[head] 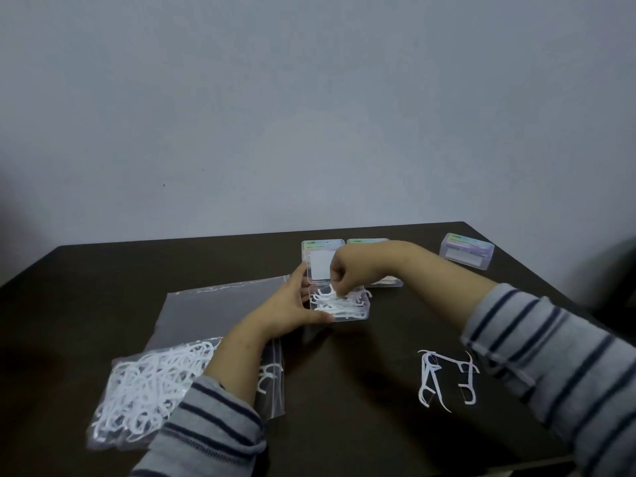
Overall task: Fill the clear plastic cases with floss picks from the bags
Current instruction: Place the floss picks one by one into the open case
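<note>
An open clear plastic case [361, 313] lies mid-table with its lid [321, 261] folded back. White floss picks [339, 304] fill its tray. My left hand [292, 304] holds the case from its left side, thumb along the near edge. Over the tray, my right hand [347, 273] has its fingers curled, pinching floss picks. A clear bag of floss picks [148, 387] lies at the near left, partly under my left sleeve. A few loose floss picks [447, 376] lie on the table at the right.
A flat, nearly empty clear bag [220, 311] lies under my left forearm. A second case [385, 280] sits behind my right hand, mostly hidden. A closed case [466, 251] stands at the far right corner. The dark table [344, 390] meets a grey wall.
</note>
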